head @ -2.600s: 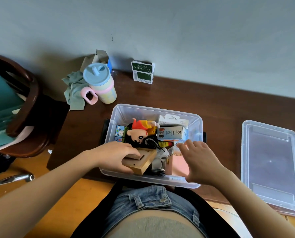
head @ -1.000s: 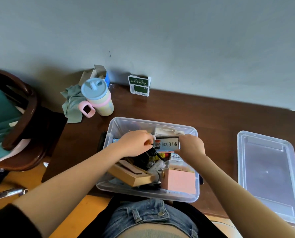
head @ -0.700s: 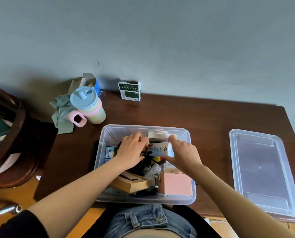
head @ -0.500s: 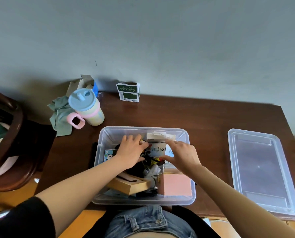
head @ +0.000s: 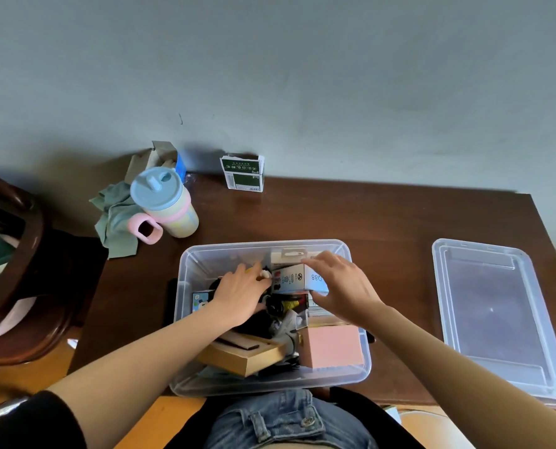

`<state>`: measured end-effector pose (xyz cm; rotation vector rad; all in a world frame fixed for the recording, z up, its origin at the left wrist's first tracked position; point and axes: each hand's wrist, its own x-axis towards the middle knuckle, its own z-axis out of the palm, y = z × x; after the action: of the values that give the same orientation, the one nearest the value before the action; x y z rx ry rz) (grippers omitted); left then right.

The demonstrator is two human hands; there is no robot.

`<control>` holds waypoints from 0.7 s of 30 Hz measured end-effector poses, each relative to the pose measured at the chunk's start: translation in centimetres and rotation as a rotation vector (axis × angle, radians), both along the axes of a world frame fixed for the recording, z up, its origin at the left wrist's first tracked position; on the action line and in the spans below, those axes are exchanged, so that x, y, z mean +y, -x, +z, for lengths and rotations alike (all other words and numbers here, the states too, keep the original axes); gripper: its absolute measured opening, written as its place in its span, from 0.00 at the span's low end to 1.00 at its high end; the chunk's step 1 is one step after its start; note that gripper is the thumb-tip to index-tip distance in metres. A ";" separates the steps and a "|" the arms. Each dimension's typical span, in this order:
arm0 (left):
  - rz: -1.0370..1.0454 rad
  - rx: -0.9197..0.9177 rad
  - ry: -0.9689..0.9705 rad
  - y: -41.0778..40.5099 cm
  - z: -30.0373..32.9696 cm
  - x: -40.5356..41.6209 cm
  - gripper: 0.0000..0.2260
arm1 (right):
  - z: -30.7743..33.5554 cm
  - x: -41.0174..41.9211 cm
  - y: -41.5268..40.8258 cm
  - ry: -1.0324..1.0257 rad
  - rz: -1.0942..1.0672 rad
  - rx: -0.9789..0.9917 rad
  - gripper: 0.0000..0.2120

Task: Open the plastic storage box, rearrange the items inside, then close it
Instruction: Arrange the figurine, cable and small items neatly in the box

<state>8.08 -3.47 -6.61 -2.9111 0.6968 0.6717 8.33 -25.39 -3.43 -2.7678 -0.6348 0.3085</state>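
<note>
My right hand [head: 341, 288] is gripping a small white and blue carton [head: 297, 279], fingers curled over its top edge and thumb under its near side, holding it above the far right part of the clear storage box [head: 186, 319]; my left hand [head: 239, 298] is lying over the dark toy figure [head: 257, 319] in the middle of the box, fingers reaching toward the carton's left end and touching something small and pale there; whether those fingers are closing on anything I cannot tell; the two hands are sitting close together, nearly meeting at the carton. Behind the carton a white packet with a hang tab [head: 291, 256] is standing against the far wall of the box; in the near part a tan wooden case [head: 242, 354] is lying tilted beside a pink block [head: 331, 346]; a small panda-print card [head: 200, 301] is showing at the left wall. The box is sitting open at the near edge of the dark wooden surface [head: 383, 228], just in front of my lap; its clear lid [head: 497, 315] is lying flat well apart to the right. At the far left of the surface a pastel cup with a blue lid [head: 166, 205] is standing beside a crumpled green cloth [head: 116, 218]; a green and white carton [head: 242, 173] is standing against the wall; a dark wooden chair [head: 17, 270] is standing to the left.
</note>
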 end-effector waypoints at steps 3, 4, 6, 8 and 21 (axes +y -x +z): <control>0.001 -0.016 0.018 0.7 0.0 0.4 0.22 | 0.6 0.3 0.0 0.021 0.045 -0.022 0.27; 0.004 -0.022 0.023 0.8 0.0 0.5 0.22 | 0.7 0.5 0.1 0.039 0.062 -0.014 0.26; 0.006 -0.022 0.036 0.9 0.0 0.6 0.23 | 1.0 1.4 0.2 0.077 0.076 0.033 0.26; 0.000 -0.017 0.052 1.0 0.0 0.8 0.23 | 1.1 2.6 0.0 0.134 0.088 0.071 0.25; -0.011 -0.008 -0.045 1.4 0.8 -0.2 0.21 | 0.8 5.9 -0.7 0.294 0.136 0.047 0.27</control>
<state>6.71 -3.68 -5.82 -2.8649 0.6874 0.6651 9.05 -19.52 -2.61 -2.9877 -0.8279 0.5347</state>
